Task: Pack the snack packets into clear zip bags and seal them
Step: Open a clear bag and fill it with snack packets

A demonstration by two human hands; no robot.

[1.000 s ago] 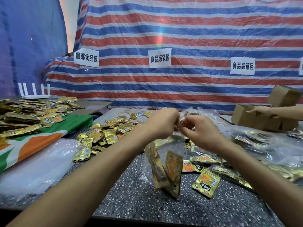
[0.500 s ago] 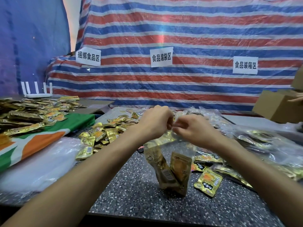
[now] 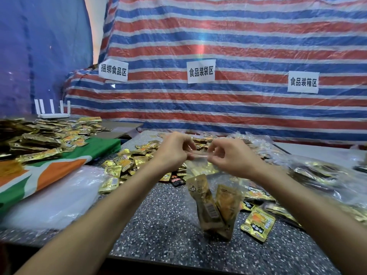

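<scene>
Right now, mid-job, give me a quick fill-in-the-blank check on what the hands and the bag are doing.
The left hand and right hand pinch the zip bag at its ___ edge.
The snack packets sit at the bag's ___.
The striped tarp carries ___ paper signs.
A loose gold packet lies on the table to the bag's ___.
Missing: top; bottom; three; right.
</scene>
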